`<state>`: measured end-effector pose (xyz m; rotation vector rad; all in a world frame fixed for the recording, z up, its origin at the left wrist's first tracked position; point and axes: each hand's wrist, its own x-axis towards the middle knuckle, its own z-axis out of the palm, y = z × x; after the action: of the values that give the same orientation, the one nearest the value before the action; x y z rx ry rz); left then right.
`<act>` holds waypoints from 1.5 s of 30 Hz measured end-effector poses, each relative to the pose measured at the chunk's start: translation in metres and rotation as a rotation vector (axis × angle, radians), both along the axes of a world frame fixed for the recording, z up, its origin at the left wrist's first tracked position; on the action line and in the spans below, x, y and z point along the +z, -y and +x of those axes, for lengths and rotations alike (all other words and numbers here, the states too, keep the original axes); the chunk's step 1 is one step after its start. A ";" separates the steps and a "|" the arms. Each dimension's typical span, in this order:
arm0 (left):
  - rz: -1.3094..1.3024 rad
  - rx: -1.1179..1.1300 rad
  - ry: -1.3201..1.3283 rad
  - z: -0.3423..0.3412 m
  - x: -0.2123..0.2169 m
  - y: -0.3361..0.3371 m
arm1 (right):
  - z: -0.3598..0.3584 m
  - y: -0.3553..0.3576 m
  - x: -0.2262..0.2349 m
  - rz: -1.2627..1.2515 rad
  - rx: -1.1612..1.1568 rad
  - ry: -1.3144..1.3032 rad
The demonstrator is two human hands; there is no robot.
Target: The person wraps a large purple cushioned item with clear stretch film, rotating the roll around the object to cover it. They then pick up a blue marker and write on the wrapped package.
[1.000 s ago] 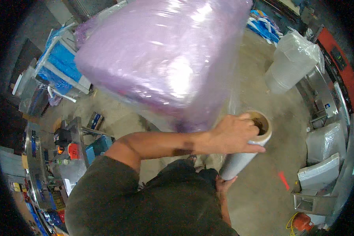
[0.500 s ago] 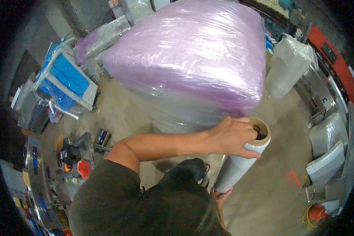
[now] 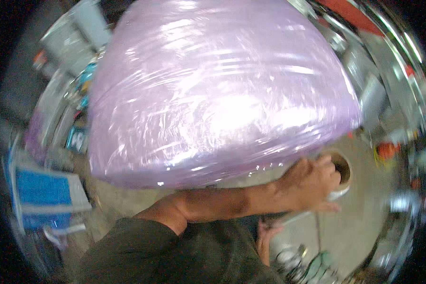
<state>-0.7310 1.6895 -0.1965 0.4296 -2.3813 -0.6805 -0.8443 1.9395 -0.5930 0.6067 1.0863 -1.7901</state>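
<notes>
A large lilac bundle (image 3: 213, 90), wrapped in shiny clear stretch film, fills the upper middle of the view. Below its right corner is a thick roll of stretch film (image 3: 338, 194) with a brown cardboard core. My left hand (image 3: 312, 182) is closed on the roll's upper end, fingers at the core's opening and thumb stretched along the outside. My left forearm crosses in front of the bundle's near edge. Lower down, my right hand (image 3: 267, 232) is closed at the roll's lower end, blurred and partly hidden.
At the left, a blue and white wrapped piece (image 3: 45, 194) stands on the concrete floor (image 3: 364, 199). Wrapped items line the far left. A reddish-orange object (image 3: 388, 150) lies at the right. Blurred cords and clutter (image 3: 307, 265) lie at the lower right.
The view has swung right and come nearer the bundle, which now looks larger. My left hand and the roll's top have shifted right along the bundle's near side. Both hands keep hold.
</notes>
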 end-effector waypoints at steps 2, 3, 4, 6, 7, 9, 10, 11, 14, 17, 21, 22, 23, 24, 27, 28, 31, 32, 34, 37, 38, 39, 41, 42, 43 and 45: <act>-0.025 0.011 -0.076 0.003 0.003 0.011 | 0.028 -0.007 0.004 -0.050 -0.069 0.000; -0.041 0.006 -0.144 0.007 0.004 0.012 | 0.044 -0.008 0.009 -0.123 -0.086 -0.003; -0.076 0.054 -0.240 0.000 0.007 0.025 | 0.048 0.004 0.016 -0.235 -0.053 -0.057; -0.052 -0.035 -0.231 -0.001 0.018 0.034 | 0.069 0.017 0.037 -0.142 -0.207 -0.083; -0.055 -0.052 -0.254 -0.002 0.025 0.036 | 0.079 0.024 0.048 -0.138 -0.253 -0.105; -0.079 -0.070 -0.300 0.028 0.038 0.025 | 0.103 0.024 0.066 -0.083 -0.381 -0.033; -0.086 -0.082 -0.312 0.044 0.044 0.019 | 0.116 0.020 0.070 -0.136 -0.395 -0.024; -0.099 -0.106 -0.298 0.075 0.047 0.003 | 0.136 0.007 0.071 -0.084 -0.451 -0.004; -0.149 -0.140 -0.293 0.149 0.041 -0.012 | 0.188 -0.025 0.055 -0.100 -0.467 -0.062; -0.200 -0.193 -0.393 0.217 0.030 -0.023 | 0.253 -0.059 0.039 -0.066 -0.502 -0.118; -0.242 -0.272 -0.347 0.310 0.035 -0.020 | 0.342 -0.084 0.057 -0.006 -0.689 -0.113; -0.265 -0.296 -0.385 0.328 0.038 -0.014 | 0.356 -0.083 0.068 0.008 -0.718 -0.128; -0.276 -0.303 -0.386 0.349 0.040 -0.009 | 0.367 -0.085 0.082 -0.155 -0.696 -0.233; -0.290 -0.298 -0.360 0.371 0.043 -0.002 | 0.372 -0.085 0.099 -0.105 -0.706 -0.301; -0.259 -0.262 -0.223 0.431 0.046 0.016 | 0.376 -0.100 0.169 0.060 -0.741 -0.501; -0.223 -0.255 -0.183 0.446 0.046 0.019 | 0.367 -0.106 0.196 0.095 -0.762 -0.570; -0.076 -0.329 -0.305 0.469 0.043 0.034 | 0.315 -0.122 0.292 0.007 -0.845 -0.881; -0.035 -0.391 -0.327 0.476 0.044 0.040 | 0.285 -0.123 0.334 0.094 -0.811 -1.024; 0.098 -0.485 -0.230 0.497 0.048 0.060 | 0.235 -0.102 0.412 0.163 -0.668 -1.200; 0.370 -0.239 -0.228 0.529 0.042 0.077 | 0.165 -0.017 0.547 0.094 -0.428 -1.533; 0.481 -0.098 -0.292 0.537 0.036 0.077 | 0.146 0.029 0.590 0.110 -0.318 -1.627; 0.273 0.054 -0.308 0.541 0.030 0.093 | 0.133 0.078 0.633 0.183 -0.234 -1.747; -0.146 0.357 -0.340 0.539 0.017 0.131 | 0.120 0.178 0.698 0.263 -0.014 -1.787; -0.356 0.515 -0.356 0.535 0.012 0.152 | 0.118 0.232 0.727 0.262 0.047 -1.711; -0.318 0.588 -0.519 0.534 0.008 0.165 | 0.121 0.289 0.744 0.291 0.146 -1.734; 0.348 0.535 -1.105 0.534 0.001 0.186 | 0.134 0.393 0.750 0.294 0.361 -1.800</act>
<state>-0.1971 1.5038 -0.1958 0.5958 -1.0532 -0.7862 -0.7102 1.5467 0.1571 -1.3299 2.3443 -1.5514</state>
